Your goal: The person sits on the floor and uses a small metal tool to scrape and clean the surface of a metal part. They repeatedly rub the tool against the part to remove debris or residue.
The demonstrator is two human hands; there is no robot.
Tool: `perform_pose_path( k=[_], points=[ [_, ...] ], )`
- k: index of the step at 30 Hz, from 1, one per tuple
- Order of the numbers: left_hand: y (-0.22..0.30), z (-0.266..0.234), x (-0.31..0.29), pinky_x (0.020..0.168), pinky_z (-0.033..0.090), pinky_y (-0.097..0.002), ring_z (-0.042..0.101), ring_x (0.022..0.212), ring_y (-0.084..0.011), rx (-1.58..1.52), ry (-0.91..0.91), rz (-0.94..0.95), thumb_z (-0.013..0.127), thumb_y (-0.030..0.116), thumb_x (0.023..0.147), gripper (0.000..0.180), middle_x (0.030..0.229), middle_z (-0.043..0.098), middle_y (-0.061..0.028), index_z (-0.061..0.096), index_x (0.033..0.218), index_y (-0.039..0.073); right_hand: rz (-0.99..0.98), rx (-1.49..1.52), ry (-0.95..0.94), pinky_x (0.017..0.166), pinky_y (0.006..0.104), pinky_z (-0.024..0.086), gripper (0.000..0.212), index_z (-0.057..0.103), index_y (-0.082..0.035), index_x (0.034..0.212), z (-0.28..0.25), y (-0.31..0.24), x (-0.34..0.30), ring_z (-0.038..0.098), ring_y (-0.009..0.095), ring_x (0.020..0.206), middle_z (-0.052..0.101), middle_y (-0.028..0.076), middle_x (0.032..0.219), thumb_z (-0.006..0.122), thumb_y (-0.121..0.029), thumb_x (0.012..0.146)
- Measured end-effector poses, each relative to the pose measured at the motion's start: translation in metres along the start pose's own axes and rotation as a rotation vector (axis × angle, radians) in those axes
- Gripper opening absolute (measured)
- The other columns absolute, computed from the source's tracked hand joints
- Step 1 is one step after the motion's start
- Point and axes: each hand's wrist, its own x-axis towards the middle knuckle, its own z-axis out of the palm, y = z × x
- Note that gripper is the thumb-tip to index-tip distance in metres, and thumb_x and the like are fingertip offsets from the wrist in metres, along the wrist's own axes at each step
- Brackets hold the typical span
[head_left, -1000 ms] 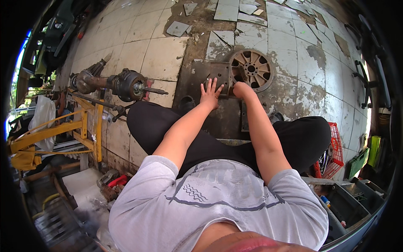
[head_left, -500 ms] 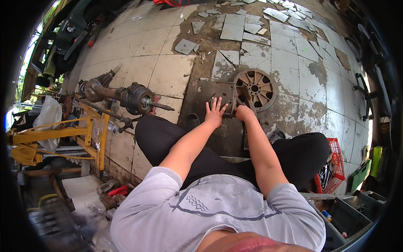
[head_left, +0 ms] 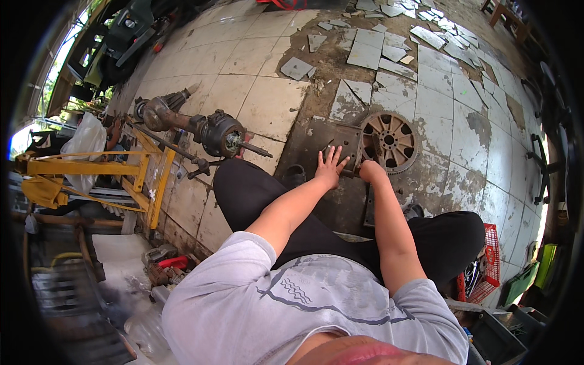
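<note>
My left hand lies with fingers spread on a flat, dark metal plate with holes, on the floor between my legs. Close by on its right, my right hand is closed in a fist at the plate's right edge. Whatever its fingers grip, if anything, is hidden. Just beyond the fist lies a rusty toothed flywheel, flat on the tiles and touching or nearly touching the plate's side.
To the left rests a rusty axle housing with a drum, near a yellow metal frame. A red plastic basket of tools stands by my right knee. Broken tiles litter the floor ahead. Grey bins sit at lower right.
The whole view has shifted, so the scene sits farther right and slightly lower. Both hands keep their places at the plate, left spread and right closed.
</note>
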Motion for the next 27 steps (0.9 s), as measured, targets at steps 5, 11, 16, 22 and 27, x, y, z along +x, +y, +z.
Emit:
perform_pose_path(
  k=[5, 11, 16, 22, 27],
  points=[
    [0.003, -0.003, 0.000, 0.124, 0.005, -0.0698, -0.014, 0.162, -0.0410, -0.001, 0.005, -0.003, 0.076, 0.041, 0.089, 0.111, 0.176, -0.018, -0.0158, 0.002, 0.171, 0.029, -0.047, -0.058, -0.055, 0.097, 0.0506, 0.058, 0.035, 0.074, -0.007, 0.126, -0.011, 0.002, 0.006, 0.068, 0.038, 0.121, 0.071, 0.019, 0.132, 0.058, -0.013, 0.095],
    [0.005, -0.020, -0.004, 0.124, 0.005, -0.0698, -0.015, 0.162, -0.0400, -0.080, -0.034, 0.036, 0.076, 0.039, 0.088, 0.111, 0.176, -0.017, -0.0159, 0.002, 0.171, 0.029, -0.007, -0.010, 0.013, 0.097, 0.0499, 0.057, 0.031, 0.077, -0.005, 0.118, 0.013, 0.019, 0.005, 0.069, 0.040, 0.115, 0.071, 0.020, 0.127, 0.059, -0.014, 0.094],
    [0.003, -0.011, -0.001, 0.124, 0.006, -0.0699, -0.014, 0.162, -0.0393, -0.011, 0.029, 0.014, 0.076, 0.038, 0.088, 0.111, 0.176, -0.017, -0.0159, 0.003, 0.171, 0.030, 0.014, -0.037, -0.159, 0.100, 0.0500, 0.056, 0.035, 0.074, -0.006, 0.127, -0.024, 0.009, 0.017, 0.067, 0.038, 0.124, 0.069, 0.018, 0.135, 0.061, -0.015, 0.095],
    [-0.003, -0.002, -0.006, 0.124, 0.006, -0.0703, -0.014, 0.162, -0.0393, -0.014, 0.004, -0.009, 0.075, 0.038, 0.089, 0.109, 0.176, -0.016, -0.0158, 0.004, 0.171, 0.030, 0.009, -0.040, 0.001, 0.095, 0.0501, 0.058, 0.029, 0.078, -0.004, 0.116, -0.001, -0.004, -0.003, 0.070, 0.039, 0.116, 0.073, 0.021, 0.125, 0.063, -0.018, 0.095],
    [0.008, -0.034, -0.002, 0.124, 0.002, -0.0697, -0.017, 0.161, -0.0397, -0.094, -0.046, 0.049, 0.066, 0.025, 0.096, 0.102, 0.175, -0.022, -0.0144, -0.001, 0.171, 0.031, -0.090, 0.016, 0.091, 0.097, 0.0498, 0.057, 0.032, 0.078, -0.003, 0.115, 0.008, 0.034, 0.022, 0.069, 0.039, 0.117, 0.072, 0.024, 0.123, 0.058, -0.018, 0.095]
  ],
)
